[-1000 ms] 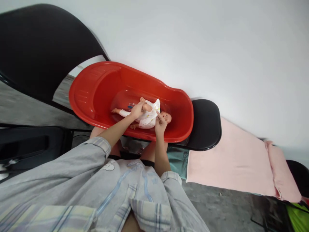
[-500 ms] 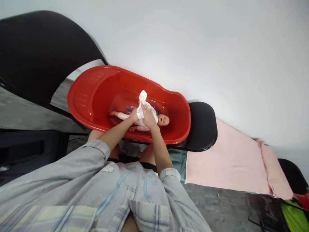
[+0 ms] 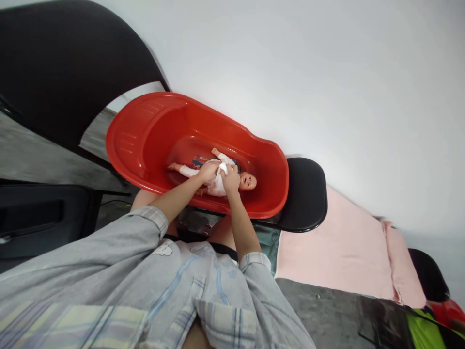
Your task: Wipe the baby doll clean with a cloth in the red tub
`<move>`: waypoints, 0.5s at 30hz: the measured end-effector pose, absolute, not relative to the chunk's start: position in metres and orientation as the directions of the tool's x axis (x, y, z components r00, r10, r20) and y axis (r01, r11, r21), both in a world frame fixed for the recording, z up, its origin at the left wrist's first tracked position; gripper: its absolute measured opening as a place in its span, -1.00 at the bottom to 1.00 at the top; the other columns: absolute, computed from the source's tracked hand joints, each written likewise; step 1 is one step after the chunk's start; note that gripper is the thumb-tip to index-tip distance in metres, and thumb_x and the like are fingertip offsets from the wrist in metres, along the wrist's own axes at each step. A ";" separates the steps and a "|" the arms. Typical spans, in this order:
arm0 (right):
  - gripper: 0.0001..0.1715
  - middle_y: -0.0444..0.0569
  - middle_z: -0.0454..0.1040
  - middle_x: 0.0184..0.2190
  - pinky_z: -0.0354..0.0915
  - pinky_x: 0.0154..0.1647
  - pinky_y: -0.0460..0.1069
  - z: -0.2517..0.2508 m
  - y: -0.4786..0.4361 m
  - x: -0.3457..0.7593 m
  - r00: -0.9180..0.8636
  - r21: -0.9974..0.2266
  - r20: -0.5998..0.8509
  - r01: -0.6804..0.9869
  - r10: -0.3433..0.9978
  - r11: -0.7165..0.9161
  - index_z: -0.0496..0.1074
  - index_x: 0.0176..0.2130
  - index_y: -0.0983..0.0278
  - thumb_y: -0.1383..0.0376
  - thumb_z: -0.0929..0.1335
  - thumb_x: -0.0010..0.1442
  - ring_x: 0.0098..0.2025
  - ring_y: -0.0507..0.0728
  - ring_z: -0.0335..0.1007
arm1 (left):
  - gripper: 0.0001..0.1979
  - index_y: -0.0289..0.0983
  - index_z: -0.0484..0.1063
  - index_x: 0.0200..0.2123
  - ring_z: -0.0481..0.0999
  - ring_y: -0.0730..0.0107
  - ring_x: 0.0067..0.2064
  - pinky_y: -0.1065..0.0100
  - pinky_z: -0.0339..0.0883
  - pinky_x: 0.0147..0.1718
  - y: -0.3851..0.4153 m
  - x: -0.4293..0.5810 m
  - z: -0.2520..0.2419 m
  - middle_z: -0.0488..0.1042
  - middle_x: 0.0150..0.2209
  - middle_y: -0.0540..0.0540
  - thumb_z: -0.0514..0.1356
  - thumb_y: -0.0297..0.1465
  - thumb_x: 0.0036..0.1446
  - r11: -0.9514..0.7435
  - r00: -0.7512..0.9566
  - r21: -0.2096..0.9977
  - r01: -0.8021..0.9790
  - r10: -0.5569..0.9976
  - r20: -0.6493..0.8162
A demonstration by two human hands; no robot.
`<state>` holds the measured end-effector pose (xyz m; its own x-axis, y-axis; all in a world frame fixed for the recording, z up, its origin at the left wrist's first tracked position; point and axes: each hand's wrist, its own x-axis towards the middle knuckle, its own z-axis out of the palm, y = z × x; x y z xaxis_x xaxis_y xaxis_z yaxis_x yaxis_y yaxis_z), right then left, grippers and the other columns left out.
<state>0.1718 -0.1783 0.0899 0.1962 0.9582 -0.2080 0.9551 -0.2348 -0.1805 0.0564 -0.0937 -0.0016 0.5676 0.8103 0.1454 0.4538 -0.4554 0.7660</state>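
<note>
A baby doll (image 3: 248, 181) in white clothing lies on its back in a red baby bathtub (image 3: 127, 131), its head to the right. Over the doll's torso, my left hand (image 3: 209, 170) and my right hand (image 3: 230, 180) come together. Both are closed on a bunched white diaper (image 3: 223, 168), of which only a small crumpled part shows between them. One of the doll's arms sticks out past my hands on the far side. Its outstretched leg points left. My fingers partly hide the doll's belly.
The tub rests across dark chairs, with a black seat (image 3: 305, 194) at its right end and a large black chair back (image 3: 72, 63) at left. A pink cloth (image 3: 334, 242) is spread to the right. A white wall (image 3: 327, 87) rises behind.
The diaper, which stood up spread from my hands, is now bunched between them. My right hand's fingers have curled around it. The doll's far arm has come into view.
</note>
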 end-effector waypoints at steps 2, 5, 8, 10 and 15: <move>-0.40 0.12 0.30 0.41 0.37 0.33 0.07 0.085 -0.178 0.172 0.279 -0.225 -0.184 0.921 0.942 -0.317 0.34 0.51 0.13 0.16 0.21 0.61 0.30 0.26 0.44 | -0.56 -0.32 0.68 0.06 0.58 -0.02 0.27 0.17 0.31 0.37 -0.093 0.057 -0.004 0.65 0.15 -0.27 0.22 -0.60 0.13 -0.463 0.568 0.767 0.444 0.808 0.159; -0.44 0.07 0.39 0.34 0.31 0.37 0.01 0.083 -0.177 0.170 0.337 -0.309 -0.132 0.880 0.932 -0.362 0.46 0.42 0.14 0.16 0.17 0.62 0.30 0.21 0.45 | -0.57 -0.32 0.69 0.06 0.61 -0.02 0.21 0.15 0.36 0.33 -0.093 0.057 -0.005 0.65 0.14 -0.28 0.19 -0.56 0.17 -0.460 0.573 0.747 0.480 0.809 0.131; -0.38 0.13 0.47 0.28 0.27 0.37 -0.05 0.085 -0.176 0.167 0.407 -0.395 -0.095 0.823 0.909 -0.409 0.53 0.33 0.27 0.16 0.08 0.66 0.30 0.19 0.46 | -0.47 -0.35 0.65 0.19 0.58 0.01 0.27 0.16 0.33 0.37 -0.094 0.057 -0.005 0.62 0.22 -0.26 0.18 -0.56 0.18 -0.454 0.561 0.749 0.483 0.817 0.134; -0.34 0.19 0.52 0.25 0.28 0.35 -0.08 0.085 -0.174 0.165 0.455 -0.447 -0.088 0.777 0.886 -0.443 0.55 0.28 0.36 0.18 0.04 0.67 0.28 0.19 0.48 | -0.45 -0.35 0.63 0.25 0.57 0.03 0.28 0.18 0.30 0.39 -0.095 0.056 -0.004 0.59 0.27 -0.26 0.17 -0.57 0.21 -0.444 0.545 0.765 0.466 0.825 0.146; -0.22 0.32 0.55 0.23 0.36 0.27 -0.04 0.081 -0.168 0.163 0.474 -0.406 -0.101 0.783 0.874 -0.471 0.45 0.34 0.50 0.19 -0.08 0.66 0.25 0.24 0.53 | -0.48 -0.36 0.64 0.23 0.57 0.02 0.29 0.14 0.29 0.40 -0.094 0.054 0.004 0.57 0.29 -0.29 0.18 -0.61 0.24 -0.334 0.488 0.823 0.459 0.869 0.081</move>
